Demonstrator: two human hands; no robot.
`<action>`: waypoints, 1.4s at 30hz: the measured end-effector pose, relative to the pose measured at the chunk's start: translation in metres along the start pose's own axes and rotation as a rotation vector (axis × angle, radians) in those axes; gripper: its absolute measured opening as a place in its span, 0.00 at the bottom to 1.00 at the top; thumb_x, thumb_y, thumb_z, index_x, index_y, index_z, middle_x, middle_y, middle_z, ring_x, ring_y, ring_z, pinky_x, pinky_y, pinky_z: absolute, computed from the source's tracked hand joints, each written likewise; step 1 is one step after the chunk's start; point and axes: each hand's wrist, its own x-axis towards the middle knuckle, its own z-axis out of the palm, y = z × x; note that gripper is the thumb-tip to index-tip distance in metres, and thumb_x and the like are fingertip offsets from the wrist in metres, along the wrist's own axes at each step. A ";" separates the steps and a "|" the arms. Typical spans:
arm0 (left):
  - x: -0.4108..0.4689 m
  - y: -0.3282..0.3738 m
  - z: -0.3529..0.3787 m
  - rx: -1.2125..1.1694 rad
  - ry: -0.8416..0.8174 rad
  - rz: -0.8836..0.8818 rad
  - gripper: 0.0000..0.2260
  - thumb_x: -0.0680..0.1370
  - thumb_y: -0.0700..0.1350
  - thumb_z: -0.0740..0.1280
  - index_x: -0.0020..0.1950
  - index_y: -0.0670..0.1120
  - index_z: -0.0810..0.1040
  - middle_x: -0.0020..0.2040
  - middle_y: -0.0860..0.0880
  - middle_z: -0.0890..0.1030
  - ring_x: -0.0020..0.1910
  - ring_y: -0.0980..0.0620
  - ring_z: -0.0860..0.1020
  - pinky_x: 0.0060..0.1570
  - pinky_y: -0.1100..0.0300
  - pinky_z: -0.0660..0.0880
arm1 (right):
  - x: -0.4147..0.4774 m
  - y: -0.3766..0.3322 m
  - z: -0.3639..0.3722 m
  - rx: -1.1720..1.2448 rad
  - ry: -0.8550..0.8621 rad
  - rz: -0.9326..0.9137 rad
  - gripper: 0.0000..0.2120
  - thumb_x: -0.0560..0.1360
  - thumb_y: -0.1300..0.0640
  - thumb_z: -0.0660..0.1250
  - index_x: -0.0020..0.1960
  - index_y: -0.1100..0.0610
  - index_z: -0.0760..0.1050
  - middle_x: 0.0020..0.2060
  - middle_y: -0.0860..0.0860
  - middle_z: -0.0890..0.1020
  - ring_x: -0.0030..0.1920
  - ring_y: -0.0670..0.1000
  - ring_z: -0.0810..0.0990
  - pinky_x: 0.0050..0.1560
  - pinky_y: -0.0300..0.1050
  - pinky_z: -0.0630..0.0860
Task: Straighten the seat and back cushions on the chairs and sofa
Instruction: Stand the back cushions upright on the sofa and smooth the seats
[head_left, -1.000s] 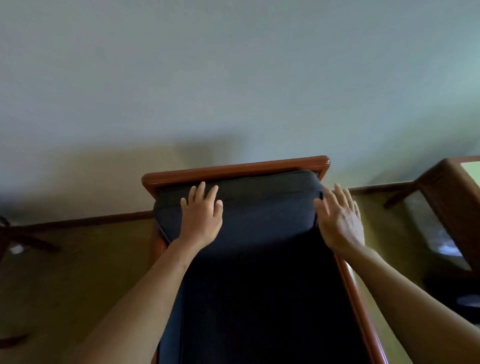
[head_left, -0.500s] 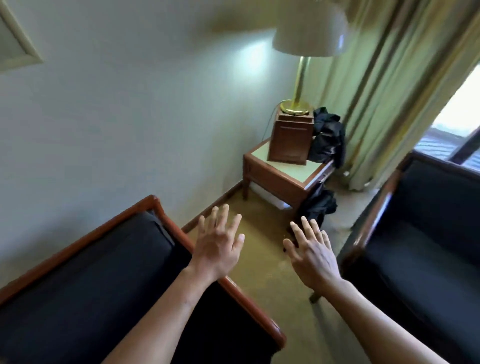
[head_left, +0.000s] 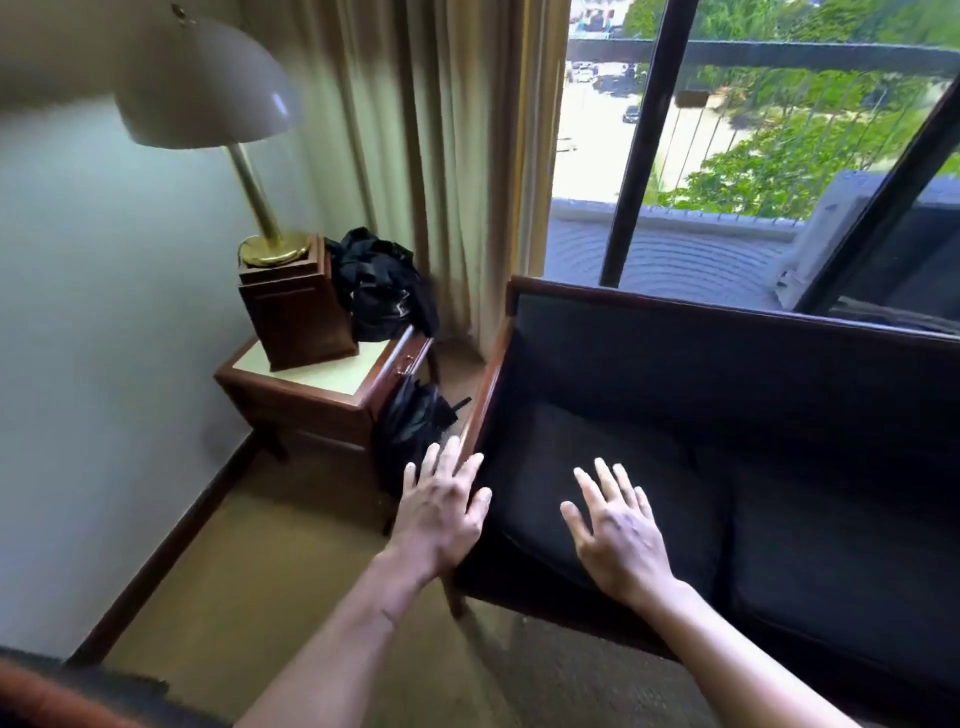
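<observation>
Both hands are released, fingers spread: left hand (head_left: 441, 512) at the front-left corner of the sofa (head_left: 483, 384), right hand (head_left: 618, 535) over the left seat cushion (head_left: 561, 441). Risk: cushion may be skewed if pushed unevenly.

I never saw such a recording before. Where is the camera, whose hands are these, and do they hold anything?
There is no machine. A person wears one camera on the head; it looks forward and down at their own arms. The left hand and right hand are open and spread, holding nothing. The right is over the seat cushion of a dark sofa; the left is at its wooden arm. Whether they touch is unclear. Beside the sofa, a table carries a lamp and a black bag.
</observation>
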 end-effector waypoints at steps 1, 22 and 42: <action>0.015 0.013 0.009 0.001 -0.024 0.008 0.27 0.87 0.57 0.57 0.85 0.53 0.61 0.88 0.47 0.52 0.86 0.46 0.49 0.83 0.43 0.46 | 0.006 0.017 -0.003 0.007 -0.001 0.027 0.29 0.83 0.38 0.51 0.82 0.46 0.57 0.83 0.50 0.52 0.82 0.51 0.44 0.80 0.50 0.43; 0.351 0.027 0.253 -0.058 -0.388 -0.277 0.39 0.80 0.64 0.68 0.85 0.51 0.59 0.86 0.43 0.55 0.85 0.43 0.54 0.80 0.42 0.60 | 0.217 0.289 0.117 0.128 -0.170 0.661 0.28 0.84 0.44 0.54 0.80 0.54 0.60 0.81 0.55 0.58 0.81 0.55 0.52 0.78 0.53 0.54; 0.446 -0.045 0.330 -0.688 -0.277 -0.710 0.42 0.55 0.65 0.87 0.66 0.53 0.82 0.55 0.55 0.88 0.54 0.51 0.87 0.58 0.50 0.83 | 0.342 0.364 0.207 -0.070 -0.091 0.467 0.11 0.84 0.50 0.52 0.51 0.54 0.69 0.48 0.54 0.81 0.52 0.58 0.77 0.56 0.56 0.66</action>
